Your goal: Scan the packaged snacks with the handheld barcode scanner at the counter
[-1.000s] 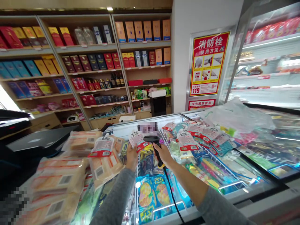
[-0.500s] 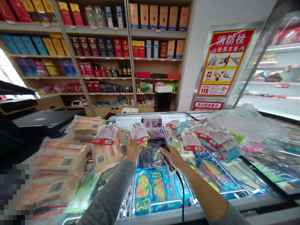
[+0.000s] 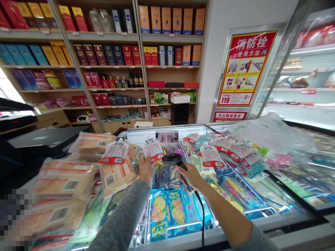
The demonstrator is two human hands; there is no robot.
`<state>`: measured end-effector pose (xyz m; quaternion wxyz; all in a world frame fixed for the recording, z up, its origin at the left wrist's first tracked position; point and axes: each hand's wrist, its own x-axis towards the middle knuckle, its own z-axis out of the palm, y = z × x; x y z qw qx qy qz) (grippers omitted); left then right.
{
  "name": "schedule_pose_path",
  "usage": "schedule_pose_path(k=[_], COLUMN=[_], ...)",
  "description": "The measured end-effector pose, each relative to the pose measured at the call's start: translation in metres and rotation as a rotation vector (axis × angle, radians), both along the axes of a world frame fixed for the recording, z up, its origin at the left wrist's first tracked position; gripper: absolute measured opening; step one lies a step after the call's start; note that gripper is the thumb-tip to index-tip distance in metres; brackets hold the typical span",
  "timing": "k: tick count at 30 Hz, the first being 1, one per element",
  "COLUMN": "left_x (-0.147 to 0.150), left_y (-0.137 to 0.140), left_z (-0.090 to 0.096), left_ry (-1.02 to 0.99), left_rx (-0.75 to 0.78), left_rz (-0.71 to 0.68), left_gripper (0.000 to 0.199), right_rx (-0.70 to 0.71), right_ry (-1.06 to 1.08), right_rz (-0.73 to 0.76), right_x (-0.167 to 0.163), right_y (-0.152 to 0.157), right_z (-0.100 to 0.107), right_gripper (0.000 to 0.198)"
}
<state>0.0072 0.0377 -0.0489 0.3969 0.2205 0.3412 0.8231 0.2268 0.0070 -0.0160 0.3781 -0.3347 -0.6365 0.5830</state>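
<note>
Above the freezer [image 3: 137, 133], the left hand [image 3: 146, 170] is pinching a red-and-white pouch [image 3: 152, 150]; the right hand [image 3: 192, 177] is gripping a scanner [image 3: 172, 159] just beside it. Bagged tan packs [image 3: 70, 176] are covering the left; more pouches [image 3: 211, 156] and a plastic bag [image 3: 272, 134] are cluttering the right.

A white-and-red pouch [image 3: 154, 152] and black scanner [image 3: 172, 159] at centre; blue-and-yellow packets [image 3: 158, 213] at lower centre; grey sleeves [image 3: 125, 215] at the bottom; a red poster [image 3: 242, 44] edged yellow at upper right.
</note>
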Motion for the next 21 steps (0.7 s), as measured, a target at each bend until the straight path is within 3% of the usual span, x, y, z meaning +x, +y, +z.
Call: schedule_pose_path(k=[15, 21], left_x=[-0.0017, -0.002], left_y=[0.0025, 0.0024], left_z=[-0.0039, -0.0066], left_ry=[0.049, 0.096], left_rx=[-0.018, -0.001], left_rz=[0.021, 0.027], left_gripper=[0.022, 0.03], right_rx=[-0.03, -0.028], right_ry=[0.029, 0.024], right_rz=[-0.038, -0.042], right_x=[-0.0018, -0.0035], right_y=[-0.0021, -0.0016], right_z=[0.0005, -0.0012], right_gripper=[0.044, 0.046])
